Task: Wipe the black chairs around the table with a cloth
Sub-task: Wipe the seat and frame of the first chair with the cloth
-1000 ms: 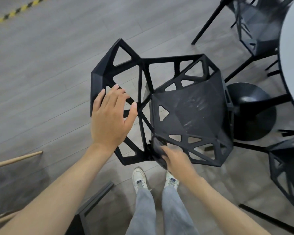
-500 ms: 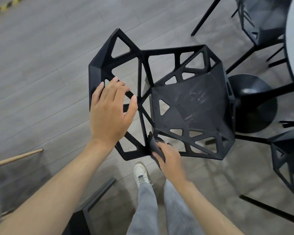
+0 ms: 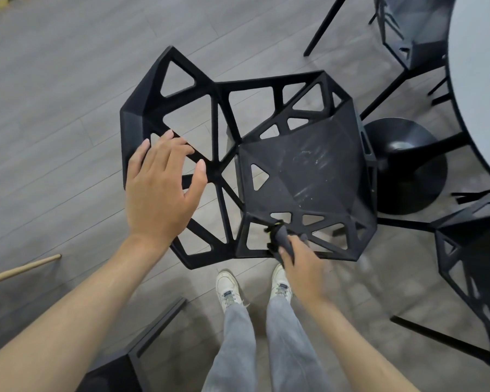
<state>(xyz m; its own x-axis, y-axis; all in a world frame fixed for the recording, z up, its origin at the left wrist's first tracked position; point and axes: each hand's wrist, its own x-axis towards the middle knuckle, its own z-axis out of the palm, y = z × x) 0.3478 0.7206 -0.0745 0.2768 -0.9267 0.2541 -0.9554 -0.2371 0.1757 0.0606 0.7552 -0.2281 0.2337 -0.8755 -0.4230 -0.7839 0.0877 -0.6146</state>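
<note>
While the black chair (image 3: 303, 176) stands just beside the round table (image 3: 481, 80), on the person's side of its pedestal base (image 3: 408, 165), the left hand (image 3: 160, 188) lies over the chair's open-lattice back with fingers spread and nearly straight, resting or hovering on a strut, gripping nothing. Right hand (image 3: 301, 261) pinches a bunched dark cloth (image 3: 280, 239) at the near front edge of the chair's seat, fingers curled round it; some motion blur there. Seat panel shows pale scuffs or dust streaks toward the table side. Judgement: chair looks like a rigid moulded shell, stiff, hard-edged, probably light enough to shift or tip under a push, so bracing on a thick back strut seems sensible. Thin struts and triangular openings will snag a loose cloth; keep it balled and pinched. Cloth is soft and limp, conforming to edges. Two more black chairs sit beside the table, one beyond (image 3: 413, 32), one to the right (image 3: 475, 264).
</note>
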